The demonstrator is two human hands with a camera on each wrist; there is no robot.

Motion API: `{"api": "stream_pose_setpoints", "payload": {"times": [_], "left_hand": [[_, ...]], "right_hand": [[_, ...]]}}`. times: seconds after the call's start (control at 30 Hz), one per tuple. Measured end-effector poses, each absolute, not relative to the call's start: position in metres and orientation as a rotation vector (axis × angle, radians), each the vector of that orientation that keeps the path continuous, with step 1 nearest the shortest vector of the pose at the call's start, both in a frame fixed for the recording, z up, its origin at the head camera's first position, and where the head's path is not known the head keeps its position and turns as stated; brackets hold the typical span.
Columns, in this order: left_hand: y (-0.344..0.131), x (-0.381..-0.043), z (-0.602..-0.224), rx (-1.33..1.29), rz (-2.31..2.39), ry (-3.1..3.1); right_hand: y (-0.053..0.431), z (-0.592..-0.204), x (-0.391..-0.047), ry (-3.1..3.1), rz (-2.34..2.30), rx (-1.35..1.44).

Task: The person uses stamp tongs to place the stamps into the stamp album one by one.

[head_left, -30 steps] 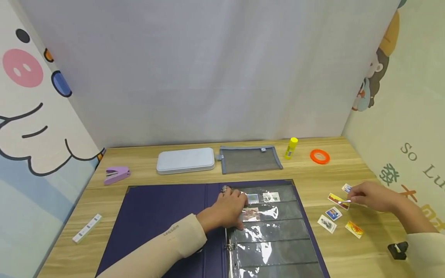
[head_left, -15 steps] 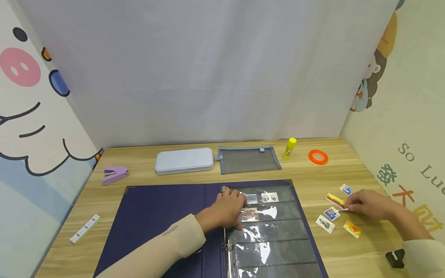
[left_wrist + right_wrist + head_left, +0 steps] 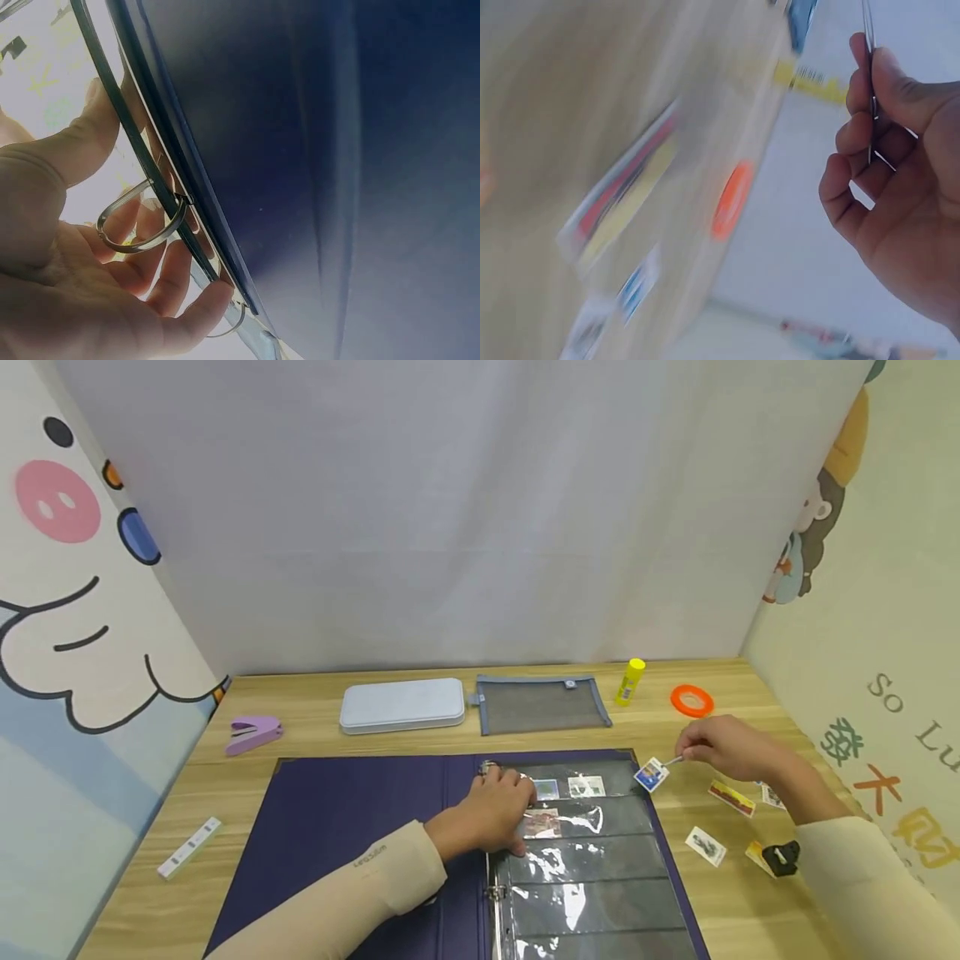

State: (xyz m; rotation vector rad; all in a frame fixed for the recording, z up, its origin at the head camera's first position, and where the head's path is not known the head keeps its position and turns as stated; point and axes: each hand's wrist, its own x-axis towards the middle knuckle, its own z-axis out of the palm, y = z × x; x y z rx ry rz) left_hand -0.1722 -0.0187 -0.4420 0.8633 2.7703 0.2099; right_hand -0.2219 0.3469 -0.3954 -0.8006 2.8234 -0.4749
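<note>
An open dark blue ring binder [image 3: 352, 827] lies on the table with a black page of clear pockets [image 3: 600, 860] on its right side. My left hand [image 3: 495, 810] rests on that page by the metal rings [image 3: 142, 225], fingers spread. Several stamps sit in the upper pockets, among them a reddish stamp [image 3: 543, 823]. My right hand [image 3: 723, 748] pinches metal tweezers [image 3: 674, 761] between thumb and fingers. A blue stamp [image 3: 651, 775] hangs from their tips, over the page's upper right edge. In the right wrist view the tweezers' tips are out of frame.
On the wood right of the binder lie a red-yellow stamp [image 3: 731, 797], a black-and-white stamp [image 3: 706, 846] and a yellow stamp [image 3: 757, 857]. Behind are a pale case [image 3: 402, 705], mesh pouch [image 3: 543, 705], glue stick [image 3: 631, 682] and orange tape roll [image 3: 692, 691]. A purple stapler [image 3: 253, 735] sits left.
My right hand has lifted the blue stamp off the table with the tweezers and carried it left to the binder's edge. My left hand has stayed in place.
</note>
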Motion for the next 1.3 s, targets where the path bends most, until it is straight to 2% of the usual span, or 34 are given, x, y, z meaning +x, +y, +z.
{"api": "stream_pose_setpoints", "payload": {"times": [0.37, 0.8, 1.07, 1.3], "left_hand": [[-0.013, -0.171, -0.442, 0.888, 0.197, 2.771], [-0.016, -0.171, -0.438, 0.890, 0.180, 2.790], [-0.019, -0.172, -0.441, 0.879, 0.177, 2.788], [-0.022, -0.170, -0.442, 0.894, 0.163, 2.782]], "right_hand": [[0.280, -0.408, -0.257, 2.726, -0.353, -1.064], [0.236, -0.420, -0.248, 2.567, -0.167, -1.362], [0.230, -0.426, -0.246, 2.569, -0.178, -1.355], [0.249, -0.423, -0.244, 2.606, -0.353, -1.155]]}}
